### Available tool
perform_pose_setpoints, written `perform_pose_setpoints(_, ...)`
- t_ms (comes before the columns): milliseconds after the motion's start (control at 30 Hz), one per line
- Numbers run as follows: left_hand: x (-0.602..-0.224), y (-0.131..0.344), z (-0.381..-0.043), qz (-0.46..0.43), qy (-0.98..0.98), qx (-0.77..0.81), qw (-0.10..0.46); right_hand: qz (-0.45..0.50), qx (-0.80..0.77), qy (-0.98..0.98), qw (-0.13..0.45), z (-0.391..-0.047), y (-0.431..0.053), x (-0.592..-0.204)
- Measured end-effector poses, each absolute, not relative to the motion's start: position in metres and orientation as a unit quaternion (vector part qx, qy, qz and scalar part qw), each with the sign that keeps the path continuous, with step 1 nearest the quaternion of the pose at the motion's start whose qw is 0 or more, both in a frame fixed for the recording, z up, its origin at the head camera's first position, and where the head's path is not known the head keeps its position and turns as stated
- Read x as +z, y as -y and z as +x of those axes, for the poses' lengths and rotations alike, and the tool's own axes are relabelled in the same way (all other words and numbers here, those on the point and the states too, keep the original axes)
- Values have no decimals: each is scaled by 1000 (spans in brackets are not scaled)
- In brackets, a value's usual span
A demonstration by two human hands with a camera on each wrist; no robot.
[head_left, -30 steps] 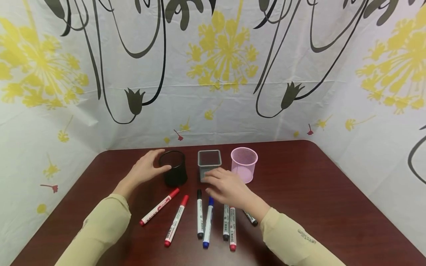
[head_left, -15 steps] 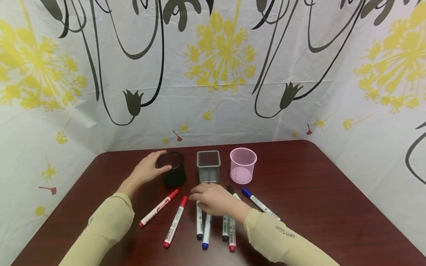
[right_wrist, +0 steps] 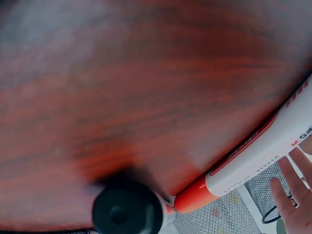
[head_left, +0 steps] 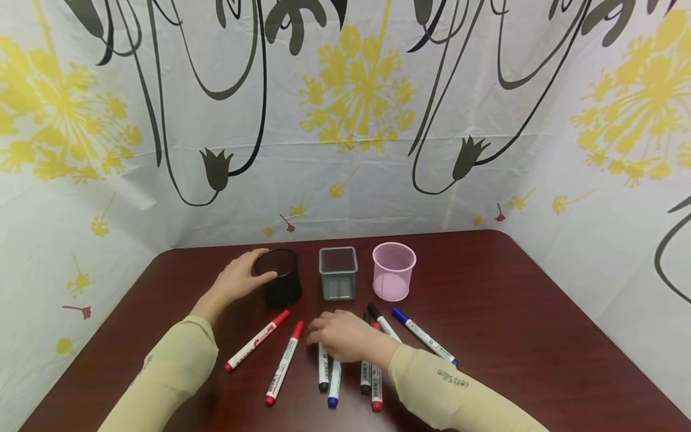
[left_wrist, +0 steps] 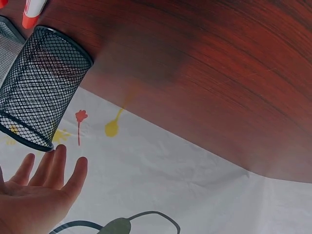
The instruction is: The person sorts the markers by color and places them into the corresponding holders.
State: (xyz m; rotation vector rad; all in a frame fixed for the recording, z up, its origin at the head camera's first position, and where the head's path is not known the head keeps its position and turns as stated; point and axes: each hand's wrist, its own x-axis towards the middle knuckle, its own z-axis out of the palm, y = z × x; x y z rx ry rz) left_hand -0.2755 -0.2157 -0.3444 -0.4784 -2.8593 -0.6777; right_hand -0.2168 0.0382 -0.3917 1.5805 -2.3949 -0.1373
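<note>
My left hand (head_left: 234, 279) is beside the black mesh pen cup (head_left: 283, 285), thumb in front of the rim and fingers behind it. In the left wrist view, its fairly straight fingers (left_wrist: 59, 163) reach the rim of that cup. Lower in the head view, my right hand (head_left: 348, 337) is over a black marker (head_left: 323, 372) and a blue marker (head_left: 335, 384), covering their upper ends. Its fingertips are hidden, so a grip cannot be made out. In the right wrist view a black round marker end (right_wrist: 127, 209) looms close, near a red marker (right_wrist: 258, 156).
A grey square mesh cup (head_left: 338, 279) and a pink mesh cup (head_left: 393, 276) stand behind the markers. Two red markers lie to the left. Right of them are another black-ended marker (head_left: 366, 378), a red-ended marker (head_left: 376, 390) and a blue-capped marker (head_left: 423, 336). Patterned cloth surrounds the table.
My right hand has moved left and nearer from in front of the grey cup, then lowered over the black and blue markers, uncovering the blue-capped marker. My left hand stays at the black cup.
</note>
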Motion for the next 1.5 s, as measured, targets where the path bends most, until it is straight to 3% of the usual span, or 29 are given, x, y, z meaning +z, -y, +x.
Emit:
perform_pose_setpoints(167, -346, 215, -274, -156, 959, -224, 75, 553, -65, 820, 131, -214, -35, -397)
perform_pose_setpoints(500, -344, 215, -274, -153, 959, -225, 76, 572, -127, 789, 182, -211, -30, -398)
perform_pose_setpoints(867, -343, 215, -273, -150, 958, -233, 70, 588, -113, 779, 186, -210, -31, -397)
perform_pose_setpoints(1300, -343, 214, -274, -155, 957, -231, 79, 618, 29, 765, 179, -197, -45, -377)
perform_pose_setpoints(1500, -343, 215, -273, -155, 958, -232, 75, 624, 146, 756, 138, -189, -50, -368)
